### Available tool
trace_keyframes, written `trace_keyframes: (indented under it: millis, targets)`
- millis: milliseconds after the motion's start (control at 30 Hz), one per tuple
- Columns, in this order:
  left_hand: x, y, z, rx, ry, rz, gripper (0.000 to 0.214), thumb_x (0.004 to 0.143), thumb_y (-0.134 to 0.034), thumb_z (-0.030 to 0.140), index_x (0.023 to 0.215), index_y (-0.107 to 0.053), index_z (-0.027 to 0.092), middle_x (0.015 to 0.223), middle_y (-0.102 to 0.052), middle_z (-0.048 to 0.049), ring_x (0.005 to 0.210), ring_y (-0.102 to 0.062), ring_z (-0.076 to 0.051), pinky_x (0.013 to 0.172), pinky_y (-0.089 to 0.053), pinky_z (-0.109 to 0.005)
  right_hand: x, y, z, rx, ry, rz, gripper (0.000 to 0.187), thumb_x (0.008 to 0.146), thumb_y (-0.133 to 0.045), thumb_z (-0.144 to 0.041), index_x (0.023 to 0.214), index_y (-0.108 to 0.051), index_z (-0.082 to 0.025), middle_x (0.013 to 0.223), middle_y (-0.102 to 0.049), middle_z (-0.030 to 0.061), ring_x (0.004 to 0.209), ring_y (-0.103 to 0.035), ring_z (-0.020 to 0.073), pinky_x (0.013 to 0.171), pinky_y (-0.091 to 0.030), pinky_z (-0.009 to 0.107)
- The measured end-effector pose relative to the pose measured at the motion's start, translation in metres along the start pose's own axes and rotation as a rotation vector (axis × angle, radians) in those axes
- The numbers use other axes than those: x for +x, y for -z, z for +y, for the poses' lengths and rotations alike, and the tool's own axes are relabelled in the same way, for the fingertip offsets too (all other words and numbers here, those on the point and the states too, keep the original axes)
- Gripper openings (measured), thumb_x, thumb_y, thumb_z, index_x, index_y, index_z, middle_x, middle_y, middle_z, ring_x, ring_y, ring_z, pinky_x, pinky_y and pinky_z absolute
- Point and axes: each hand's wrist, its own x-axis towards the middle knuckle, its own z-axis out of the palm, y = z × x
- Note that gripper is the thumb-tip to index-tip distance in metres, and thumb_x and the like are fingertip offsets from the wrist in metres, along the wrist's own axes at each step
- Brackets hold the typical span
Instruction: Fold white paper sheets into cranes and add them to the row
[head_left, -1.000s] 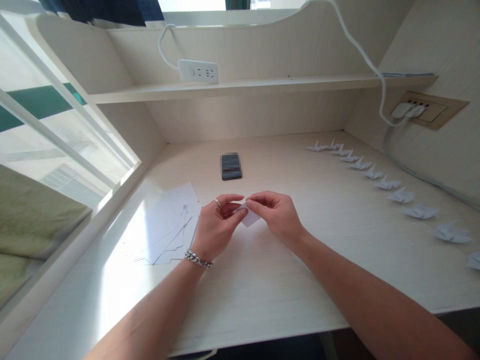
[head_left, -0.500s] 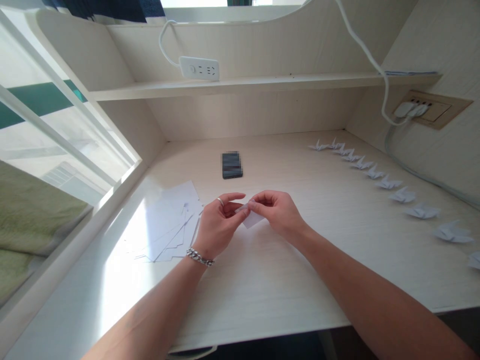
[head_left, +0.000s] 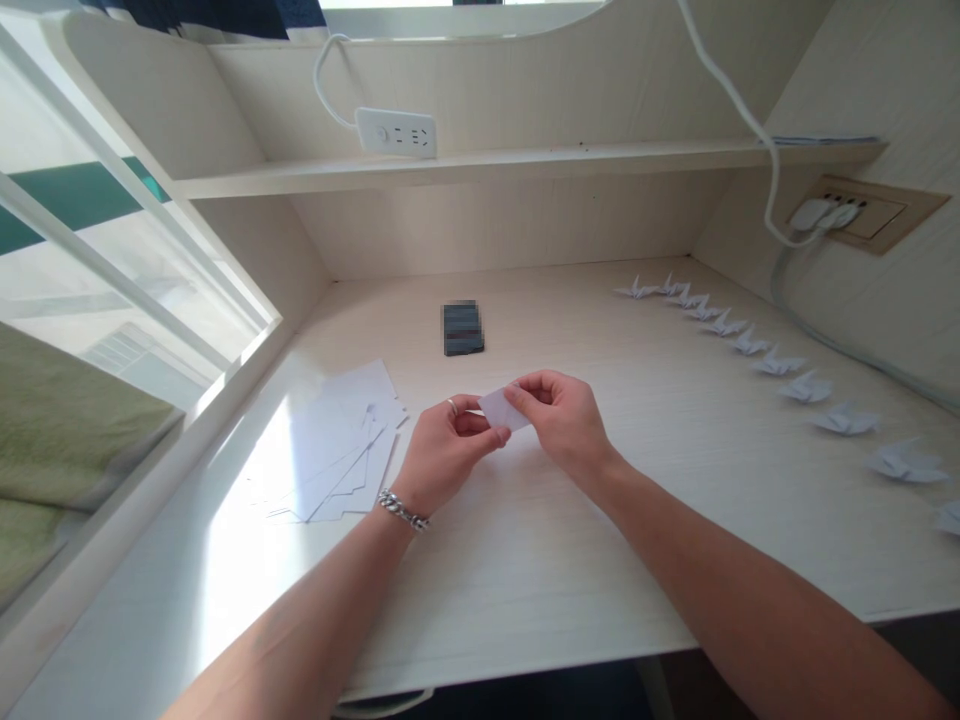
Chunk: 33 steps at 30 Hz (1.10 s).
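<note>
Between my two hands, a small folded piece of white paper (head_left: 502, 410) is held up over the desk (head_left: 540, 570). My right hand (head_left: 566, 415) pinches its upper right part between thumb and fingers. On the other side, my left hand (head_left: 450, 445) grips the left and lower edge, thumb in front and fingers behind. A ring and a chain bracelet are on the left hand and wrist. Several sheets of white paper (head_left: 337, 420) lie loosely stacked left of my left hand. A row of several folded paper cranes (head_left: 776, 365) runs along the right side.
A dark, blurred phone-like object (head_left: 463, 328) lies beyond my hands. On the shelf (head_left: 525, 165) at the back rests a white power strip (head_left: 396, 133). A white cable (head_left: 731, 95) hangs to a wall socket (head_left: 870, 215) at the right.
The folded paper has been raised and turned, so more of its flat face shows. My right hand has shifted slightly up and right; my left thumb now lies along the lower edge.
</note>
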Motion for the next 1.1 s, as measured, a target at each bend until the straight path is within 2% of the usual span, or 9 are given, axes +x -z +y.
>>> trace_keyframes:
  millis: [200, 333, 400, 467, 567, 667, 800, 967, 1100]
  targets:
    - [0.0003, -0.0033, 0.0028, -0.12, 0.02, 0.003, 0.03, 0.065, -0.081, 0.018, 0.092, -0.069, 0.012, 0.071, -0.074, -0.0071, 0.065, -0.068, -0.016, 0.066, -0.054, -0.029, 0.0012, -0.0003, -0.0003, 0.018, 0.008, 0.038, 0.025, 0.073, -0.075, -0.039, 0.078, -0.07, -0.016, 0.075, -0.073, 0.0059, 0.069, -0.067, 0.0197, 0.064, -0.052, 0.031]
    - [-0.0003, -0.0005, 0.0025, -0.145, 0.002, -0.061, 0.04, 0.068, -0.079, 0.018, 0.106, -0.068, 0.012, 0.077, -0.076, -0.0082, 0.074, -0.07, -0.017, 0.074, -0.054, -0.03, 0.0042, 0.0021, 0.0017, 0.061, -0.007, 0.08, 0.027, 0.071, -0.077, -0.041, 0.08, -0.07, -0.016, 0.076, -0.073, 0.0061, 0.069, -0.067, 0.0199, 0.064, -0.053, 0.031]
    - [-0.0003, 0.0007, 0.002, -0.135, 0.01, -0.068, 0.043, 0.066, -0.081, 0.02, 0.107, -0.068, 0.013, 0.083, -0.077, -0.0095, 0.078, -0.07, -0.018, 0.077, -0.054, -0.032, 0.0053, 0.0034, 0.0024, 0.077, -0.007, 0.099, 0.028, 0.071, -0.077, -0.042, 0.081, -0.07, -0.016, 0.076, -0.074, 0.0062, 0.07, -0.067, 0.0199, 0.064, -0.053, 0.031]
    - [-0.0004, 0.0002, 0.0021, -0.106, 0.023, -0.066, 0.037, 0.066, -0.082, 0.024, 0.099, -0.07, 0.013, 0.086, -0.076, -0.0107, 0.078, -0.071, -0.019, 0.076, -0.055, -0.033, 0.0053, 0.0037, 0.0023, 0.068, -0.002, 0.105, 0.029, 0.071, -0.077, -0.042, 0.081, -0.07, -0.015, 0.076, -0.074, 0.0063, 0.07, -0.067, 0.02, 0.064, -0.053, 0.031]
    - [-0.0007, -0.0033, 0.0033, -0.034, 0.04, -0.063, 0.024, 0.07, -0.079, 0.034, 0.081, -0.071, 0.014, 0.076, -0.074, -0.0098, 0.071, -0.069, -0.019, 0.07, -0.056, -0.033, 0.0032, 0.0021, 0.0006, 0.038, 0.009, 0.088, 0.029, 0.072, -0.076, -0.042, 0.081, -0.07, -0.015, 0.076, -0.074, 0.0066, 0.07, -0.068, 0.0204, 0.064, -0.053, 0.032]
    - [-0.0007, -0.0056, 0.003, -0.035, 0.044, -0.038, 0.026, 0.072, -0.077, 0.039, 0.07, -0.068, 0.015, 0.069, -0.072, -0.0077, 0.066, -0.067, -0.016, 0.066, -0.055, -0.03, 0.0008, -0.0001, -0.0015, 0.032, 0.018, 0.067, 0.027, 0.072, -0.076, -0.041, 0.08, -0.071, -0.016, 0.077, -0.074, 0.0069, 0.072, -0.069, 0.0209, 0.066, -0.054, 0.032]
    - [0.001, -0.0034, 0.0003, -0.091, 0.05, -0.032, 0.027, 0.069, -0.08, 0.037, 0.068, -0.066, 0.014, 0.07, -0.071, -0.0069, 0.068, -0.066, -0.015, 0.066, -0.052, -0.028, -0.0008, -0.0012, -0.0023, 0.033, 0.038, 0.052, 0.025, 0.073, -0.076, -0.04, 0.079, -0.071, -0.016, 0.077, -0.074, 0.0068, 0.072, -0.069, 0.0208, 0.067, -0.054, 0.032]
    - [0.0032, -0.001, -0.0003, -0.148, 0.012, 0.063, 0.028, 0.066, -0.082, 0.035, 0.066, -0.064, 0.015, 0.06, -0.064, -0.0011, 0.06, -0.06, -0.012, 0.061, -0.048, -0.025, -0.0021, -0.0032, -0.0011, 0.035, 0.028, 0.031, 0.025, 0.072, -0.076, -0.039, 0.079, -0.07, -0.016, 0.075, -0.074, 0.0065, 0.069, -0.067, 0.0201, 0.063, -0.052, 0.031]
    - [0.0031, -0.0005, 0.0009, -0.258, 0.031, 0.05, 0.026, 0.065, -0.082, 0.033, 0.063, -0.064, 0.014, 0.06, -0.063, -0.0017, 0.059, -0.059, -0.011, 0.063, -0.049, -0.026, -0.0019, -0.0041, -0.0018, 0.066, 0.008, 0.023, 0.026, 0.071, -0.077, -0.04, 0.078, -0.07, -0.016, 0.074, -0.074, 0.0062, 0.068, -0.067, 0.0199, 0.062, -0.052, 0.031]
